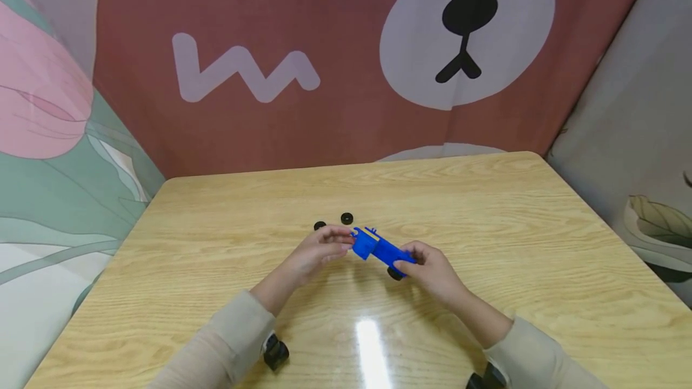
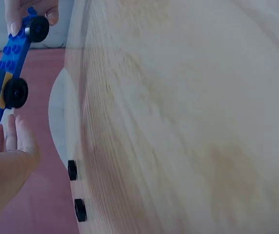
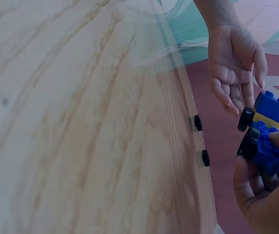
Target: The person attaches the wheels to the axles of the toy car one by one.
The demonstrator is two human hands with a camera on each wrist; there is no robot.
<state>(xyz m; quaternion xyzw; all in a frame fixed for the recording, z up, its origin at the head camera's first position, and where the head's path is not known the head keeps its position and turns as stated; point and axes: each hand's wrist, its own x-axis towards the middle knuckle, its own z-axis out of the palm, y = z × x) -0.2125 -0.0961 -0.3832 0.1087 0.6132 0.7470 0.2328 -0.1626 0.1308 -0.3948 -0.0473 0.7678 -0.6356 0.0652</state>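
Observation:
A blue building-block toy vehicle (image 1: 386, 252) with studs, a yellow piece and black wheels is held above the table. My right hand (image 1: 435, 270) grips its rear end between thumb and fingers. At the other end, by the blue block cab, my left hand (image 1: 319, 250) has its fingers extended, close to the small hook. Its palm looks bare in the right wrist view. Two black wheels (image 2: 16, 93) show along one side of the vehicle in the left wrist view; the opposite side is hidden there.
Two loose black wheels, one (image 1: 347, 218) flat beyond the hands and one (image 1: 320, 226) partly behind the left hand, lie on the wooden table (image 1: 216, 215). A brown cloth (image 1: 335, 125) with a cartoon bear print hangs behind the table's far edge.

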